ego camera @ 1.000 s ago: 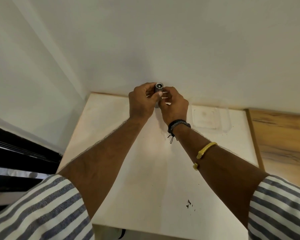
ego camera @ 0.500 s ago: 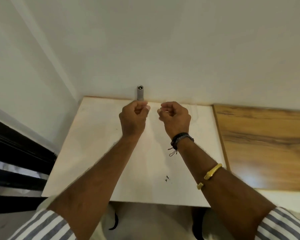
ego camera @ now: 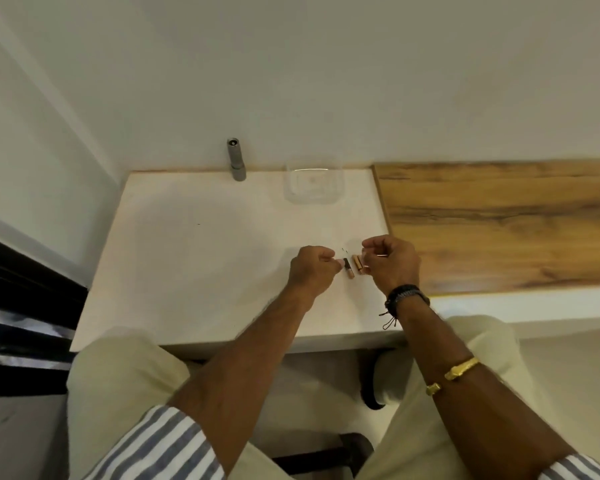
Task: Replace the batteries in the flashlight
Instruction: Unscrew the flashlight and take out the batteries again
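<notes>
In the head view, my only one, the flashlight (ego camera: 235,161) stands on end at the far edge of the white table (ego camera: 194,258), at about 11 o'clock from the table's middle and against the wall (ego camera: 326,81). Neither hand touches it. A second ago both hands were wrapped round it up there; half a second ago they had let go and were pulling back. Now they are down at about 4 o'clock, well apart from it. The left hand (ego camera: 310,271) is curled, with its thumb tip at the top end of a dark battery (ego camera: 349,271) lying on the table. The right hand (ego camera: 392,263) is curled too, its fingertips just beside the gold batteries (ego camera: 357,265) at 3 o'clock of the dark one. I cannot tell whether either hand pinches a cell or only touches it. A clear tray (ego camera: 314,199) sits at 1 o'clock near the far edge, and a wooden surface (ego camera: 499,220) adjoins the table at 3 o'clock. I judge the flashlight parked and the work shifted to sorting cells; whether these are the spent ones or the fresh ones I cannot say.
</notes>
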